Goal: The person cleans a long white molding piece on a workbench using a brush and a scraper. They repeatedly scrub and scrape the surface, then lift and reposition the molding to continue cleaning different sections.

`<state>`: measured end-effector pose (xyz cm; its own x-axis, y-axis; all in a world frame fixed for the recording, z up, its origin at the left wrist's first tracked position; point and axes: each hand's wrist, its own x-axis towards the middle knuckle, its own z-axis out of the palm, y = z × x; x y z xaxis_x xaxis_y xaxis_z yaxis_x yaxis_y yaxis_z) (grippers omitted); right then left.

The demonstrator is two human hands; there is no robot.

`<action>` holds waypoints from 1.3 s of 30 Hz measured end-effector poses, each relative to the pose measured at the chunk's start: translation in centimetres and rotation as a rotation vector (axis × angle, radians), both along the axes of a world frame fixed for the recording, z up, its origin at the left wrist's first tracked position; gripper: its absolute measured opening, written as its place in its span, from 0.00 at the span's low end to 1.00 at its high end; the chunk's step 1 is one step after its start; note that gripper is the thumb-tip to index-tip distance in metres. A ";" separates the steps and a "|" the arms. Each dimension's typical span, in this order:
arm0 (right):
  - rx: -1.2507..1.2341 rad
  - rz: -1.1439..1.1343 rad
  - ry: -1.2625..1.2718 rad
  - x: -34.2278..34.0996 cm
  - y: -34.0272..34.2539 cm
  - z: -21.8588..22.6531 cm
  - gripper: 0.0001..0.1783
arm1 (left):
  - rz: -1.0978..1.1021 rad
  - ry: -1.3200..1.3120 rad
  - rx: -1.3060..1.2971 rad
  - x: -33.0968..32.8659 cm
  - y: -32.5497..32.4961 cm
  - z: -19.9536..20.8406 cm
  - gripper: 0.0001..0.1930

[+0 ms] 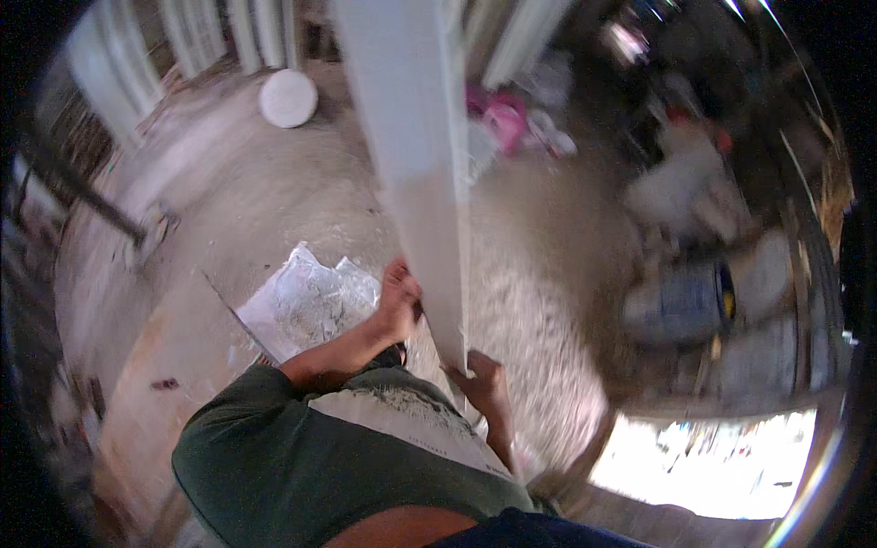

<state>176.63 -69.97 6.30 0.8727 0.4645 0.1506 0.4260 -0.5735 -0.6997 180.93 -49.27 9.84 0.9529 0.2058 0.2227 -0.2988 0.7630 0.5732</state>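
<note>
A long, pale grey-white board (416,173) runs from the top of the view down to my body, narrowing toward me. My left hand (399,297) is closed on its left edge. Lower down, my right hand (482,379) grips the right edge close to the near end. The fingers of both hands are partly hidden by the board and by blur. On the floor left of my left hand lies a crumpled white plastic sheet (315,283) scattered with debris. A thin dark straight strip (236,320) slants beside that sheet.
Tall whitish ribbed panels (110,64) stand at the far left. Near them is a round white object (289,99). Pink plastic (508,121) lies beyond the board. At right are a blue drum (685,301) on its side and pale sacks (685,183). A bright opening (708,461) shows lower right.
</note>
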 end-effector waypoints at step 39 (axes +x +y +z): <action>0.069 1.003 0.215 68.9 83.7 -8.7 0.10 | 0.875 0.191 0.087 51.1 80.3 -5.7 0.33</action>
<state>245.53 13.76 -2.43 0.0999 0.9908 0.0915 0.5488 0.0218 -0.8357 232.06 31.01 4.16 0.4860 0.8650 0.1248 -0.6460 0.2594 0.7179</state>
